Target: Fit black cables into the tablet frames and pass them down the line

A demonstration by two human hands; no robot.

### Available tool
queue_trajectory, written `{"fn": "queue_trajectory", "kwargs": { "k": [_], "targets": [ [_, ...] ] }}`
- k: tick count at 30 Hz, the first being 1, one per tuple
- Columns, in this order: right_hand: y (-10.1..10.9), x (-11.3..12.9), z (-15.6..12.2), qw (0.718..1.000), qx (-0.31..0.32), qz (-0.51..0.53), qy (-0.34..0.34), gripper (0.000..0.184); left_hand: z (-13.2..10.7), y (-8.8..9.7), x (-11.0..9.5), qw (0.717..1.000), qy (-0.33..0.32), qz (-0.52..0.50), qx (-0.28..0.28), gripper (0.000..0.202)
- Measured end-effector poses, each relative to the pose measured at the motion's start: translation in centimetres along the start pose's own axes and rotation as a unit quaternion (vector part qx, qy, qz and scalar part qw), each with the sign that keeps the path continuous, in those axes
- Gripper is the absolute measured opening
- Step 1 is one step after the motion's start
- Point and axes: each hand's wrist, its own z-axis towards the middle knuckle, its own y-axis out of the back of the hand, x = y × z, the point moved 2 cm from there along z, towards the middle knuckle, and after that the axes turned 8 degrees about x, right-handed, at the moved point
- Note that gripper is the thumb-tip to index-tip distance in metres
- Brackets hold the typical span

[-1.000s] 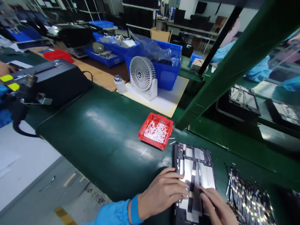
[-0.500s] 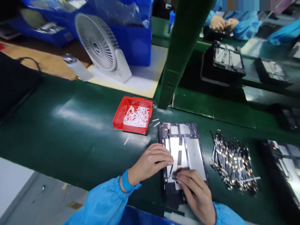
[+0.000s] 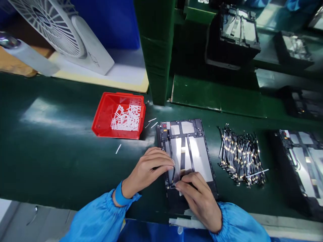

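An opened tablet (image 3: 200, 158), with silver battery panels and black ribbon cables, lies on the green bench in front of me. My left hand (image 3: 150, 169) rests at its left edge, thumb and fingertips brought together over a thin black flex cable (image 3: 173, 176). Whether those tips grip the cable is hidden. At the lower end of the same cable, my right hand (image 3: 199, 198) pinches with thumb and forefinger. Its fingertips cover what they hold. Right of the tablet lies a pile of flex cables (image 3: 239, 156) with gold-coloured contacts, a white strip on top.
A red bin (image 3: 101, 114) of white strips stands left of the tablet, with a few loose strips (image 3: 118, 148) nearby. Another opened tablet (image 3: 300, 158) lies at right. Behind are a green post (image 3: 157, 50), a white fan (image 3: 88, 47) and a stack of tablets (image 3: 233, 40).
The view has shifted, so the bench things appear farther left and higher. Both hands stay at the tablet; my right hand has moved closer to its left edge, along the cable.
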Motion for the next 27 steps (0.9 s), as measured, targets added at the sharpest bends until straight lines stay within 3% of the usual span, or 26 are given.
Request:
{"fn": "queue_trajectory", "kwargs": {
  "k": [8, 15, 21, 27],
  "targets": [
    [-0.8, 0.0, 0.1, 1.0, 0.009, -0.011, -0.018, 0.021, 0.1, 0.0, 0.0, 1.0, 0.003, 0.004, -0.003, 0.013],
    [-0.1, 0.1, 0.7, 1.0, 0.006, -0.013, 0.028, 0.018, 0.1, 0.1, -0.3, 1.0, 0.005, 0.007, -0.002, 0.014],
    [-0.1, 0.1, 0.7, 1.0, 0.008, -0.02, 0.018, 0.018, 2.8, 0.8, -0.8, 0.995, -0.025, 0.085, 0.047, 0.015],
    [-0.3, 0.2, 0.6, 1.0, 0.011, -0.023, 0.007, 0.017, 5.0, 0.5, 0.8, 0.996, -0.012, 0.062, 0.06, 0.006]
  ]
}}
